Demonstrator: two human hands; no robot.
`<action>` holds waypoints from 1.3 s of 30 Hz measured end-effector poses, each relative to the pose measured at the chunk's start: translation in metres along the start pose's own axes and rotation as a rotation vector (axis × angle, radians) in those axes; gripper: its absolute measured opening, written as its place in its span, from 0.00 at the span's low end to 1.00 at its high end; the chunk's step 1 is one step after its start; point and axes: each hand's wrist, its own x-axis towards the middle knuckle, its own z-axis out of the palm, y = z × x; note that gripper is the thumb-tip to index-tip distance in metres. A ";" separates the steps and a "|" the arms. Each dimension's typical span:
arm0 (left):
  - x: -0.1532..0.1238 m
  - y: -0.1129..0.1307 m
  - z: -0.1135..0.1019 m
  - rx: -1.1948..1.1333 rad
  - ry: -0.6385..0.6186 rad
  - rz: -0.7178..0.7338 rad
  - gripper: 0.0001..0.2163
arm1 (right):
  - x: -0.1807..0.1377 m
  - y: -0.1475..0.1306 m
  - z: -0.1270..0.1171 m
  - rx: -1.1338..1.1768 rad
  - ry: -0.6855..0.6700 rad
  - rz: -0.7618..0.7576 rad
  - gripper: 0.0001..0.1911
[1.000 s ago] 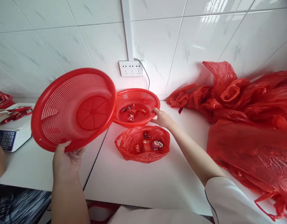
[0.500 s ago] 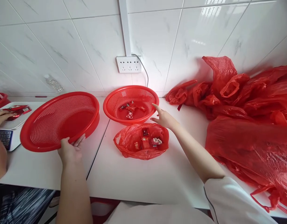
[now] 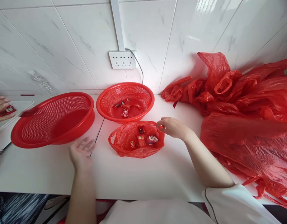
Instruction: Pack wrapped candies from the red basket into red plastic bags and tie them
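My left hand [image 3: 81, 152] is open, palm turned up and fingers spread, just below the near rim of a large red perforated plastic basket [image 3: 87, 119]. That basket leans to the left, its left end over a white scale, and only a red floor shows inside. With bent fingers, my right hand [image 3: 172, 127] pinches the right rim of an open red plastic bag [image 3: 121, 146]. Inside the bag lie several small wrapped snack packets [image 3: 141, 141]. Behind it a second red perforated basket [image 3: 103, 109] holds a few small packets [image 3: 125, 113].
Red plastic bags [image 3: 239, 130] are heaped along the right side. At the left edge another person's hand [image 3: 0, 109] holds red packets above the white scale [image 3: 23, 110]. A clear bottle [image 3: 43, 82] lies by the wall, and a power socket [image 3: 122, 59] is mounted above.
My left hand has let go of the left basket and moved slightly right. My right hand has come down from the far basket's rim to the bag's edge. The view has shifted slightly.
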 end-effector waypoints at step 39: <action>-0.130 0.050 0.140 0.370 -1.372 0.154 0.17 | -0.022 -0.066 -0.057 0.757 0.558 -0.552 0.15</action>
